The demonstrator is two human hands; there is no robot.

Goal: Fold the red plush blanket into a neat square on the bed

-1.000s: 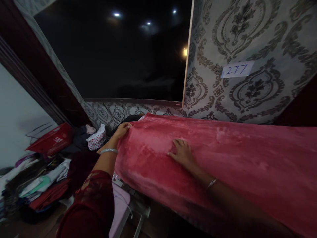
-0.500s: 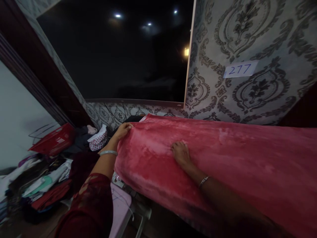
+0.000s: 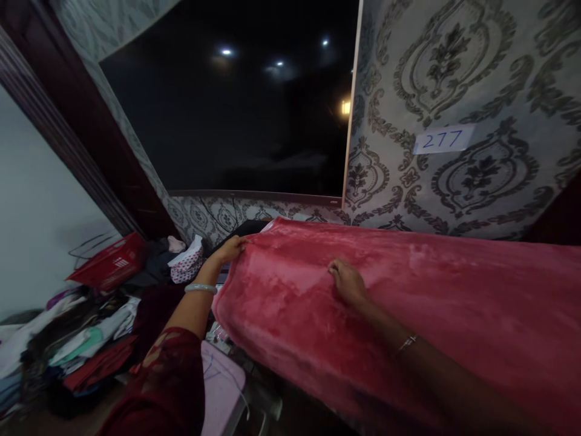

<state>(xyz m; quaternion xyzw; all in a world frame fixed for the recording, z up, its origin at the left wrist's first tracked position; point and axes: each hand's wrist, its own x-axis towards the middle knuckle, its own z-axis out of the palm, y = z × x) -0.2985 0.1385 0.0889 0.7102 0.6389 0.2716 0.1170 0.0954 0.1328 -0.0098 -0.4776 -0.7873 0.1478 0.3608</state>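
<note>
A pink-red plush blanket (image 3: pixel 290 303) lies spread over a long raised surface, its near side hanging down. At its far left corner, my left hand (image 3: pixel 232 248) has its fingers closed on the blanket's edge. My right hand (image 3: pixel 347 281) is on the middle of the blanket, fingers curled together with the fingertips pinching the plush cloth. A slight crease runs through the cloth between the two hands. The surface beneath the blanket is mostly hidden.
A dark television (image 3: pixel 254 121) hangs on the patterned wall behind. To the left are a heap of clothes (image 3: pixel 91 345), a red basket (image 3: pixel 113 260) and a white dotted cloth (image 3: pixel 187 263). A pale pink tabletop (image 3: pixel 222 381) with a cable stands below my left arm.
My right hand has gone from resting with fingers spread to curled fingers, slightly farther right. My left hand stays at the blanket's edge. The view has shifted a little.
</note>
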